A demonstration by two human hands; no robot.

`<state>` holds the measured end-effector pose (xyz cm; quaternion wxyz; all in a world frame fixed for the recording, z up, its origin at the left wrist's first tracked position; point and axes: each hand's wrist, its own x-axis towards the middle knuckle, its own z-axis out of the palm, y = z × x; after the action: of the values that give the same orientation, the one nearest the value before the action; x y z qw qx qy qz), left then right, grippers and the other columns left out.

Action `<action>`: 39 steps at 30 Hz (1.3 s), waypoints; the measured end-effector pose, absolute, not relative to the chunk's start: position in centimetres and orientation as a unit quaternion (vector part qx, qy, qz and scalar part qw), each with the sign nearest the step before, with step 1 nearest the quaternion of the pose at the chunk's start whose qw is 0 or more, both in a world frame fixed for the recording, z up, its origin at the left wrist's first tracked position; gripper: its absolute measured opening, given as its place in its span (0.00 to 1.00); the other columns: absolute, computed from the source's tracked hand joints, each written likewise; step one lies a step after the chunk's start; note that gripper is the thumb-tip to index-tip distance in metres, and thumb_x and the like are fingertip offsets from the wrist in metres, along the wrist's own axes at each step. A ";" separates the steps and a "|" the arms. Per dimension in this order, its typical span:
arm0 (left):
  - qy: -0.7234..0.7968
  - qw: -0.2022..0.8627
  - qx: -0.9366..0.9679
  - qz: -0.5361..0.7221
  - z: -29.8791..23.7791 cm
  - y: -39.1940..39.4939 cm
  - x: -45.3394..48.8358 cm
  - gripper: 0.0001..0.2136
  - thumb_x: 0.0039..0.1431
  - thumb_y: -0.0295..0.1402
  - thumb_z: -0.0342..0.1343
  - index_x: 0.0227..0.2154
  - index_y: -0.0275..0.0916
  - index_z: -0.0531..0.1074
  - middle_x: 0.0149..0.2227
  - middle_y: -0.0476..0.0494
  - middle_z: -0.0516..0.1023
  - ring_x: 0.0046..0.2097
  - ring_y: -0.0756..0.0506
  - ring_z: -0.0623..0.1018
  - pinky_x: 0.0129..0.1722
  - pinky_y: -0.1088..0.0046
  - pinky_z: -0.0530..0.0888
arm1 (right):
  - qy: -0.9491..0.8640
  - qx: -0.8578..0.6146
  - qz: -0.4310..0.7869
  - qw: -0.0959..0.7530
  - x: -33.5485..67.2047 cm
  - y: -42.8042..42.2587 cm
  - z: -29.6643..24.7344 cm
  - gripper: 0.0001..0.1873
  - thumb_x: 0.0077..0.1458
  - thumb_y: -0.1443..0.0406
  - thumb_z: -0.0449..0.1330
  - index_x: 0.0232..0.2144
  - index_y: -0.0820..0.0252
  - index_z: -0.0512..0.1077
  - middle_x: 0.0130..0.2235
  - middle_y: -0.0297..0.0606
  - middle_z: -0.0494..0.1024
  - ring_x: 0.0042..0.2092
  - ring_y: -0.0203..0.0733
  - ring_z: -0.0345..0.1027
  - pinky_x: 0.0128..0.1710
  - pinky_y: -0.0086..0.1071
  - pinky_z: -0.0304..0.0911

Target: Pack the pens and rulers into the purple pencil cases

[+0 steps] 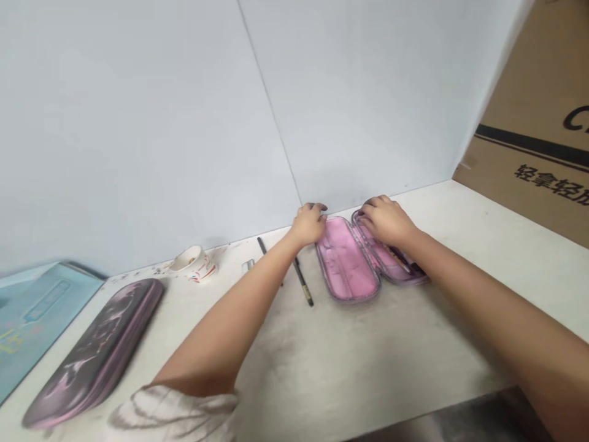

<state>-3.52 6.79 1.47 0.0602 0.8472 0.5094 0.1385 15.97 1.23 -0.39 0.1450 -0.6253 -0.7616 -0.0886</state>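
Observation:
A pink pencil case [354,273] lies unzipped and spread flat on the table, its two halves side by side. My left hand [310,224] is at the upper left corner of the left half, fingers bent around the rim. Over the top of the right half, my right hand [387,218] has its fingers curled at the edge and partly inside. A slim brown pen or pencil [398,260] lies in that right half, partly hidden by my right wrist. Left of the case rests a black-and-gold pencil [304,283]. Another dark pencil [262,245] is partly covered by my left forearm.
A paper cup [202,265] stands near the wall, beside a small clear object [248,266]. A closed dark, pink-edged pencil case [99,350] lies at the left, next to a light blue box or folder [43,313]. A large cardboard box [529,147] stands at the right.

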 end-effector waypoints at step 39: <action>0.406 0.276 0.832 0.258 -0.9 -5.9 0.8 0.11 0.56 0.34 0.47 0.36 0.35 0.72 0.39 0.41 0.77 0.41 0.46 0.74 0.44 0.71 0.69 | -0.695 -0.637 -0.224 0.249 14.2 -10.5 -3.6 0.16 0.55 0.61 0.48 0.34 0.66 0.70 0.39 0.50 0.70 0.46 0.50 0.56 0.53 0.44 0.45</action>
<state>0.78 -5.89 -0.90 0.2765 0.8322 0.4058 0.2576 14.18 -10.48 -3.62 0.2491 -0.6365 -0.6946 -0.2241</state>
